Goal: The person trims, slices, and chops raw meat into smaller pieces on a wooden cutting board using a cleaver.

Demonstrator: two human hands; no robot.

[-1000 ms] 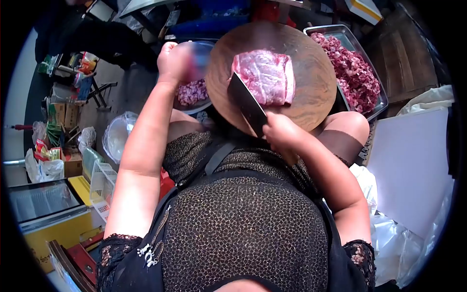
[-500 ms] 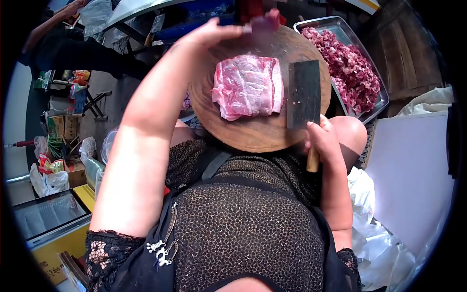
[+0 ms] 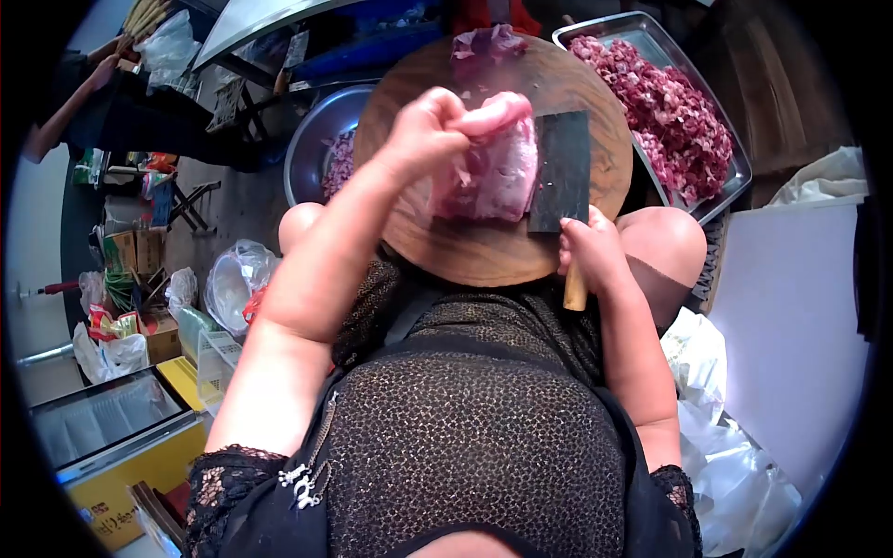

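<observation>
On a round wooden chopping board (image 3: 419, 237) lies a slab of raw meat (image 3: 484, 186), pale pink with a whitish surface. My left hand (image 3: 430, 135) is closed on the slab's upper edge, and a flap is raised there; the fingertips are partly hidden. My right hand (image 3: 595, 249) grips the wooden handle of a cleaver (image 3: 561, 172). Its broad dark blade stands along the right side of the slab, close against it. A smaller dark red piece of meat (image 3: 488, 45) rests at the board's far edge.
A metal tray (image 3: 735, 191) of chopped meat (image 3: 665, 112) stands right of the board. Left of it is a metal bowl (image 3: 302, 153) with more meat pieces. A white panel (image 3: 791, 316) and plastic bags (image 3: 726, 465) are at right. Another person's arm (image 3: 70, 121) shows upper left.
My left hand has left the dark red piece at the board's far edge and come back to grip the slab. The cleaver has shifted left, nearer the slab.
</observation>
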